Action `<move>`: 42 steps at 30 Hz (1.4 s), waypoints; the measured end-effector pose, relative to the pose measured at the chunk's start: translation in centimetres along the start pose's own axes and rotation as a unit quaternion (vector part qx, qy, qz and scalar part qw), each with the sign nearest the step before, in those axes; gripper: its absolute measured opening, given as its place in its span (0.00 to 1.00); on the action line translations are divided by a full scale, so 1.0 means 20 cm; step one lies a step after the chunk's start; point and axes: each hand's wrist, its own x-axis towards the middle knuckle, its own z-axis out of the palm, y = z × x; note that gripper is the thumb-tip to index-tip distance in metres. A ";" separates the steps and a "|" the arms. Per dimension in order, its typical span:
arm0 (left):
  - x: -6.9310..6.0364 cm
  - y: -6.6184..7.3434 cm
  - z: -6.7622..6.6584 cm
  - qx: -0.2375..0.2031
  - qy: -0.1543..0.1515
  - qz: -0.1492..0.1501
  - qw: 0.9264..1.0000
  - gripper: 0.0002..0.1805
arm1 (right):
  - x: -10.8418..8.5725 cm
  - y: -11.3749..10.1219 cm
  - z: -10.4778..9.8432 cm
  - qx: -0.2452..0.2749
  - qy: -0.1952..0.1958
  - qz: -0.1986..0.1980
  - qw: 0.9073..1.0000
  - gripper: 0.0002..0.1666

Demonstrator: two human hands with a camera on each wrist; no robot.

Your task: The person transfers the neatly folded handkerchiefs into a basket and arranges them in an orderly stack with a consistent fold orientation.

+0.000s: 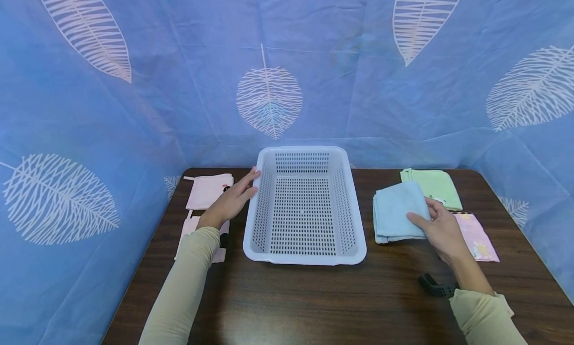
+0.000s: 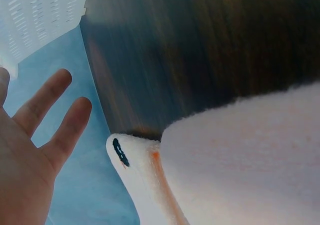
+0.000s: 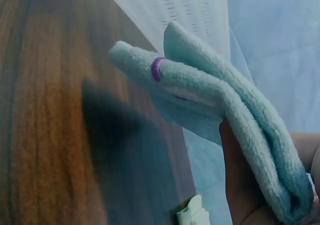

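Holding a folded light blue cloth [image 1: 396,210], our right hand [image 1: 444,230] pinches its near edge, thumb on top and fingers underneath. The right wrist view shows the cloth raised above the dark wooden table [image 1: 314,305], its soft layers bent in a fold, with a small purple mark [image 3: 157,69] on one edge. Our left hand [image 1: 229,204] is spread loosely, fingers extended, its fingertips at the left rim of a white plastic basket [image 1: 305,258] with slotted walls and floor. The basket stands between our two hands, just left of the blue cloth. Beyond our right hand lies a folded green cloth [image 1: 437,185]; just to that hand's right is a pink patterned cloth [image 1: 480,238]. A pale pink cloth [image 1: 206,193] lies just left of our left hand, and a second pink piece [image 1: 219,256] is partly hidden beneath that forearm. We have a black strap [image 1: 437,287] near our right wrist. Past both hands hangs a blue curtain [image 1: 323,100] printed with white leaves.
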 end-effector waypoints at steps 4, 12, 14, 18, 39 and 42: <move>0.00 0.01 0.00 0.007 0.002 -0.002 1.000 0.32 | 0.01 -0.02 0.00 0.002 0.008 -0.009 1.000 0.51; -0.01 0.02 0.00 0.036 0.008 -0.002 0.999 0.32 | 0.02 -0.07 -0.01 -0.001 0.024 -0.024 0.999 0.49; -0.01 0.01 0.00 0.038 0.009 -0.001 0.999 0.32 | 0.02 -0.09 -0.02 -0.004 0.025 -0.022 0.999 0.50; -0.01 0.01 0.00 0.040 0.011 0.004 0.999 0.32 | 0.02 -0.13 -0.04 -0.008 0.030 -0.019 0.999 0.51; 0.01 0.01 -0.01 0.067 0.012 0.026 0.997 0.32 | 0.04 -0.25 -0.06 0.017 0.046 -0.030 0.998 0.49; 0.01 0.02 -0.02 0.070 0.011 0.025 0.997 0.32 | 0.05 -0.27 -0.06 0.014 0.049 -0.031 0.998 0.49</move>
